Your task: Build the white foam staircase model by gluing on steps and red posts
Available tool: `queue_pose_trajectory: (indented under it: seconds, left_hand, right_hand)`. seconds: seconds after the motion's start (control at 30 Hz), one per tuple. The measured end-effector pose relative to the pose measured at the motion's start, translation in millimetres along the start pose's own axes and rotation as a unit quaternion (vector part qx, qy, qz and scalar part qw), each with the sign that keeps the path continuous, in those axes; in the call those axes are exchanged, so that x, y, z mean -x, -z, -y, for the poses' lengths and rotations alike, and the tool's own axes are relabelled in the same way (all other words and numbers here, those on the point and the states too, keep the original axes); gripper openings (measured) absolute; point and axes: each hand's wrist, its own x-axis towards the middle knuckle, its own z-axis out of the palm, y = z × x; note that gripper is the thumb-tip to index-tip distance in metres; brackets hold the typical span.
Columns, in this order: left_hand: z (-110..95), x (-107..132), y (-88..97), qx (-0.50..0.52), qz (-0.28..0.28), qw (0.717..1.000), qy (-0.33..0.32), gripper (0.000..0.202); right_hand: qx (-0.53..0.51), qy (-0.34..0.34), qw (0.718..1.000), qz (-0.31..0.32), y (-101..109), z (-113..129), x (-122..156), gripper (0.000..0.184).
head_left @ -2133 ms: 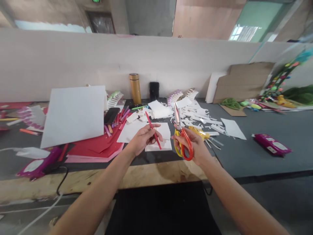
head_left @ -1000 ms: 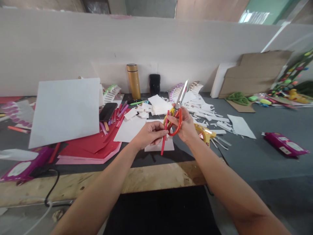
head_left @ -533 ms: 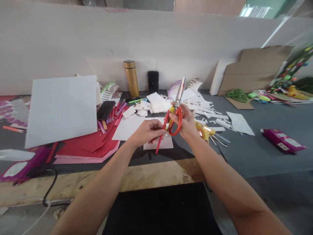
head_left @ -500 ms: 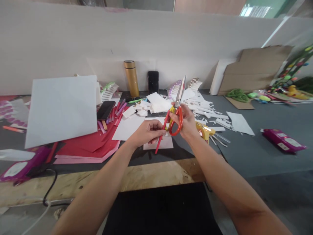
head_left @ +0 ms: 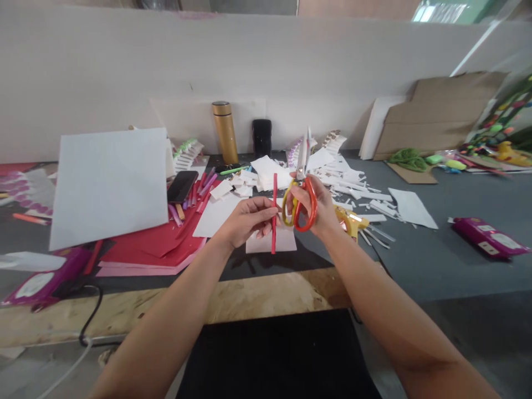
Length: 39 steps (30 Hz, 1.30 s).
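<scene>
Between the thumb and fingers of my left hand (head_left: 252, 220) a thin red strip (head_left: 274, 233) stands nearly upright. My right hand (head_left: 319, 205) grips a pair of scissors (head_left: 304, 155) with one red and one yellow handle, its blades pointing up and away from me. The strip is just left of the yellow handle, apart from the blades. Under both hands lies a small white sheet (head_left: 255, 244). A yellow glue gun (head_left: 352, 223) rests beside my right wrist.
Left are red sheets (head_left: 137, 246), a large white board (head_left: 110, 188), a phone (head_left: 183, 185) and rolled pink and purple strips (head_left: 203, 191). White scraps (head_left: 353, 188) litter the back, near a gold flask (head_left: 225, 133). A purple packet (head_left: 488, 237) lies right.
The red strip has swung from a slant to nearly upright and come away from the scissors. The scissors have turned a little, with their tips further left.
</scene>
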Motion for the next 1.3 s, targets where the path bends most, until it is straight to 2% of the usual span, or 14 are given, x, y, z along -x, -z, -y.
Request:
queue_pose_trajectory:
  seconds: [0.17,0.33,0.5,0.57,0.63,0.73,0.77,0.83,0.93,1.03,1.1,1.13,1.2,1.3]
  left_hand:
    - [-1.1,-1.5,5.4,0.041,-0.014,0.999,-0.016,0.029]
    - [-0.8,-1.1,8.5,0.04,-0.018,0.999,-0.017,0.025]
    - [-9.8,0.7,5.1,-0.017,-0.093,0.995,-0.01,0.025]
    - [-19.3,5.1,3.0,-0.058,-0.121,0.991,-0.009,0.025]
    - [-30.2,12.6,1.8,-0.133,-0.119,0.984,-0.029,0.026]
    - [-39.4,26.2,2.6,-0.305,-0.102,0.944,-0.077,0.026]
    - [-38.7,30.2,3.4,-0.333,-0.104,0.933,-0.084,0.027]
    - [-31.7,36.2,4.9,-0.308,-0.105,0.943,-0.066,0.022]
    - [-15.6,40.7,3.3,-0.198,-0.104,0.975,0.0,0.024]
    - [-6.0,44.2,-6.3,-0.165,-0.101,0.98,0.053,0.028]
    - [-4.0,48.0,-16.2,-0.25,-0.079,0.962,0.078,0.027]
    - [-3.5,50.3,-21.5,-0.324,-0.069,0.94,0.075,0.025]
    - [-3.0,55.0,-31.3,-0.467,-0.066,0.881,0.03,0.024]
    - [-3.5,59.4,-40.7,-0.597,-0.058,0.8,-0.025,0.027]
  right_hand:
    - [0.018,-0.012,0.999,0.025,-5.2,2.8,4.5,0.044]
    - [0.012,0.004,0.999,0.032,-0.2,-2.0,1.8,0.038]
    - [-0.041,-0.006,0.997,0.057,5.1,-0.7,-5.0,0.043]
    - [-0.064,-0.006,0.996,0.062,5.1,5.4,-6.8,0.045]
    - [-0.074,0.008,0.996,0.05,4.4,14.1,-7.4,0.045]
    - [-0.059,0.027,0.998,0.017,3.5,29.9,-5.6,0.045]
    - [-0.05,0.027,0.998,0.007,3.7,35.4,-4.4,0.046]
    - [-0.037,0.005,0.999,0.009,5.7,46.0,-1.4,0.047]
    - [-0.015,-0.051,0.997,0.054,15.0,59.5,5.0,0.053]
    - [0.049,-0.09,0.99,0.097,32.3,68.6,15.0,0.06]
    - [0.113,-0.087,0.983,0.112,45.1,72.2,24.0,0.059]
    - [0.146,-0.084,0.979,0.118,50.6,73.3,28.9,0.057]
    - [0.207,-0.075,0.969,0.115,58.4,74.3,39.1,0.054]
    - [0.266,-0.068,0.957,0.089,61.2,74.4,53.0,0.055]
